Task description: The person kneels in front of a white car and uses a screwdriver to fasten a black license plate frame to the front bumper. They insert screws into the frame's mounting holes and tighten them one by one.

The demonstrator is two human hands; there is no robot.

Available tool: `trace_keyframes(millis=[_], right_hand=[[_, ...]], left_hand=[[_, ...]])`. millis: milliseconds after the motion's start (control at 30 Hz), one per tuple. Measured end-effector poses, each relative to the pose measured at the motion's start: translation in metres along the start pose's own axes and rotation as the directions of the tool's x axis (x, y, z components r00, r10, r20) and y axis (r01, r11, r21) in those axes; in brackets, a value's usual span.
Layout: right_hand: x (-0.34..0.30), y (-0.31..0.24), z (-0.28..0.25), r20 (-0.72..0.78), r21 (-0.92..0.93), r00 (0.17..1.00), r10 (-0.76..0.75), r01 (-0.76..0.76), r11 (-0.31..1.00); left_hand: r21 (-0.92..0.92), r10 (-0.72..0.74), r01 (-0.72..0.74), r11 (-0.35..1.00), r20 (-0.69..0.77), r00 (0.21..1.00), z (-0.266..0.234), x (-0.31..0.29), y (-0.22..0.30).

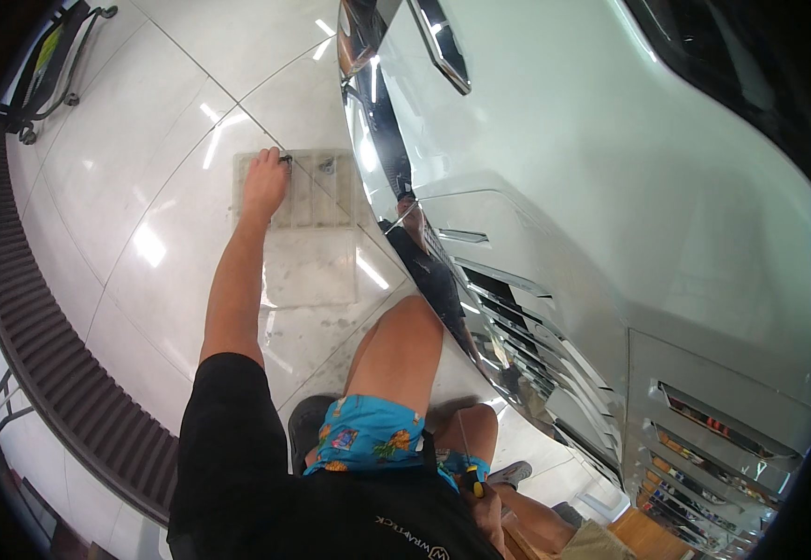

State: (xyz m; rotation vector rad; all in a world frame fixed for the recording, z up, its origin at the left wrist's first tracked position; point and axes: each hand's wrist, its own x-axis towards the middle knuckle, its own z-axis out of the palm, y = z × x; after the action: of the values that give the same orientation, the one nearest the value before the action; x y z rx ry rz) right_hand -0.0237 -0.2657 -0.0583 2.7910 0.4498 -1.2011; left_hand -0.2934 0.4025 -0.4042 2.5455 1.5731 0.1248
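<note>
My left hand [265, 185] reaches out over a clear plastic compartment box [321, 213] lying on the floor. Its fingers are closed at the box's far left part, and a small dark piece [285, 159] shows at the fingertips, too small to name. Another small dark item [327, 166] lies in a compartment beside it. Close to my body, my right hand [487, 519] is closed around a screwdriver [472, 482] with a yellow and black handle, its thin shaft pointing up. That hand's fingers are partly hidden.
A white vehicle [555, 159] with a chrome bumper [377, 159] and grille slats [527, 345] fills the right side, close to my knee. A ribbed dark strip [41, 317] curves along the left. At the upper left stands a wheeled stand [50, 84]. Glossy tiles [134, 177] cover the floor.
</note>
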Motion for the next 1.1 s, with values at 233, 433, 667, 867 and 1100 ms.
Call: trace_keyframes(millis=[233,433,667,867,1100], right_hand=[[0.003,-0.001,-0.003,0.047,0.014,0.994,0.094,-0.095,0.995],[0.002,-0.007,-0.005,0.055,-0.023,0.994,0.097,-0.096,0.995],[-0.005,-0.016,-0.001,-0.014,0.043,0.998,0.066,-0.065,0.997],[-0.006,-0.014,0.0,-0.03,0.003,0.998,0.047,-0.047,0.999],[-0.001,-0.011,0.001,-0.022,0.014,0.997,0.069,-0.069,0.998]], left_hand=[[-0.033,0.034,-0.037,0.999,-0.076,0.997,0.001,-0.003,0.001],[0.021,-0.032,0.033,0.999,-0.03,0.999,0.006,-0.001,0.011],[0.097,-0.098,0.096,0.991,0.022,0.995,0.001,0.008,0.014],[0.171,0.02,-0.037,0.985,0.1,0.995,-0.002,0.003,0.009],[-0.06,-0.017,0.019,0.998,0.037,0.999,-0.003,0.0,0.004]])
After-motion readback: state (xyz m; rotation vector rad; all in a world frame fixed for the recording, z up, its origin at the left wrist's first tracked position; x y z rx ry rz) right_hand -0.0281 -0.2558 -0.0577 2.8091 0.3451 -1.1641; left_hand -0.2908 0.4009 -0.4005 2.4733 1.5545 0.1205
